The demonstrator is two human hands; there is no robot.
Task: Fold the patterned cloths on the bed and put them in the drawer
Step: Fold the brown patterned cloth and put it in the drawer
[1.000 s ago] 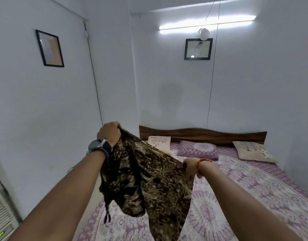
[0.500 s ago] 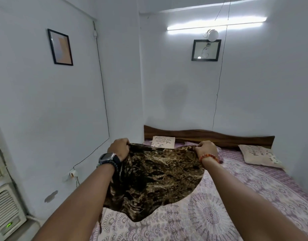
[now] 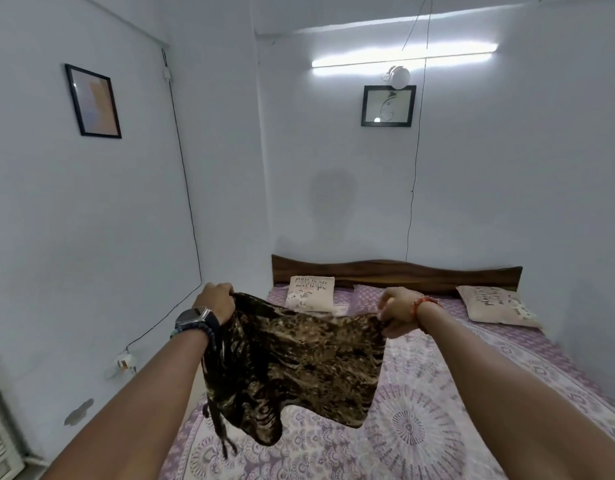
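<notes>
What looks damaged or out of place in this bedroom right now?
A patch of paint has flaked off low on the left wall, near the floor. A white plug dangles on a loose wire above it. The bed looks tidy.

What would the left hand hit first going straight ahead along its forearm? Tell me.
Likely the white wall past the bed's corner; the left hand, gripping the patterned cloth, has nothing nearer ahead, though depth is unclear.

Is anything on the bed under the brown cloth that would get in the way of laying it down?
Nothing visible. Left hand and right hand hold the patterned cloth above bare bedsheet; the pillows sit farther back by the headboard.
</notes>
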